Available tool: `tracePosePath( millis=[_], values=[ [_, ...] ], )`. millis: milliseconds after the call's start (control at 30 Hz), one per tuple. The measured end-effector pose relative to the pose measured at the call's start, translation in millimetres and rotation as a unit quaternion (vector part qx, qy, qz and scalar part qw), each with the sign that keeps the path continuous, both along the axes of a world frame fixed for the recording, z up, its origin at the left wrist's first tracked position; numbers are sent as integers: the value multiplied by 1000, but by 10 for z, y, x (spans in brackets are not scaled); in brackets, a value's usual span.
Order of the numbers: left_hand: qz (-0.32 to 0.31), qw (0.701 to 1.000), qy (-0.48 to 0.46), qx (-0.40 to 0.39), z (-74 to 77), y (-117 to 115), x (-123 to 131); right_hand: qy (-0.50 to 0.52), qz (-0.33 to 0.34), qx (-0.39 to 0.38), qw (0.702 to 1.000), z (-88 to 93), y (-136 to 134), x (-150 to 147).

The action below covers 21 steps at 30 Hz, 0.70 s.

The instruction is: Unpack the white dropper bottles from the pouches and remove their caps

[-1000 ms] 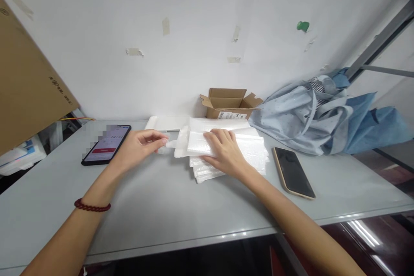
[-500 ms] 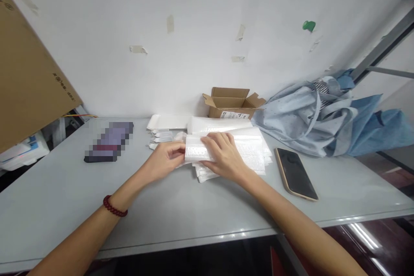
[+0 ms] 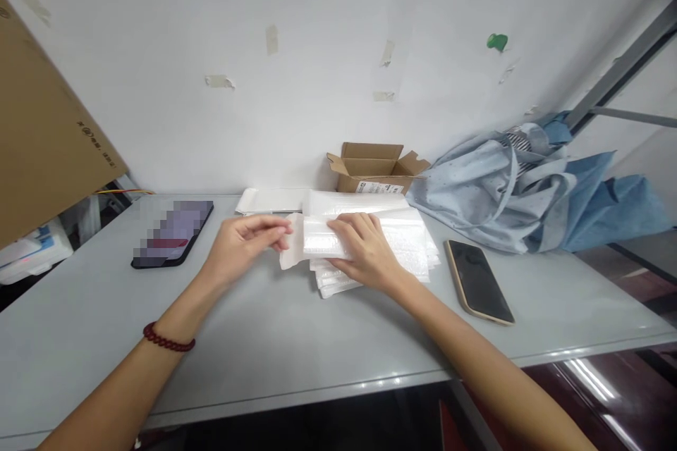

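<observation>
The left hand (image 3: 251, 243) has just drawn back toward nine o'clock from the upper bubble mailer (image 3: 320, 236), whose end it covered half a second ago. A thin flap (image 3: 290, 254) now shows at the mailer's nine o'clock edge, so the work in hand seems to centre there. That hand's fingers are curled, their tips close together over the flap's edge — whether they pinch it or merely overlap it, I cannot tell. The mailer lies on a fanned pile of mailers (image 3: 331, 287), beneath the right hand (image 3: 364, 246), which stays put: fingers slightly apart and draped over the top, thumb parted along the near edge, perhaps tucked under.

At far left leans a stiff brown cardboard panel (image 3: 58, 120); then comes a slim dark phone (image 3: 172, 234), its screen blurred out, and a dark red, twisted bracelet (image 3: 168, 338) on the left wrist. The mailers are glossy white plastic, dimpled and a little crumpled; the flap looks thinner and smoother. From the mailer, a matte open carton (image 3: 370, 184) sits at one o'clock, lids splayed; a rigid, pale-edged second phone (image 3: 479, 282) lies toward four — and slack, pale blue cloth (image 3: 476, 183) slumps toward two.
</observation>
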<state>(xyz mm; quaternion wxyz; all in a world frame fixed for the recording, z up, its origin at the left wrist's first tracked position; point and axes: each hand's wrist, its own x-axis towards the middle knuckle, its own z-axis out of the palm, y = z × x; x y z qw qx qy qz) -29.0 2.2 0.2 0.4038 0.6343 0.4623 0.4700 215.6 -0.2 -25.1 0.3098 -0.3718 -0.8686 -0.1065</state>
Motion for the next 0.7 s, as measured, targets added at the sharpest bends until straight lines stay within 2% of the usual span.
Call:
tracePosePath(
  millis=[67, 100, 133, 233, 300, 400, 533, 700],
  values=[
    [63, 998, 11, 14, 0, 40, -45, 6, 1, 2, 1000, 3, 7, 11],
    [72, 997, 16, 12, -3, 53, -52, 7, 5, 5, 1000, 5, 6, 12],
    [59, 998, 19, -1, -9, 59, -47, 8, 10, 8, 1000, 8, 2, 9],
    [-46, 995, 13, -82, -42, 36, 38, 5, 31, 17, 999, 12, -23, -16],
    [-84, 987, 10, -135, -79, 1, 124, -2, 43, 17, 999, 8, -44, -41],
    [-54, 984, 0, -168, -148, -38, 239, -14, 56, 14, 998, -9, -71, -73],
    [-29, 983, -54, -176, -235, -60, 319, -34, 60, 30, 997, -9, -107, -100],
    [-14, 975, -120, -185, -316, -93, 396, -94, 26, 80, 992, 37, -192, -142]
  ],
)
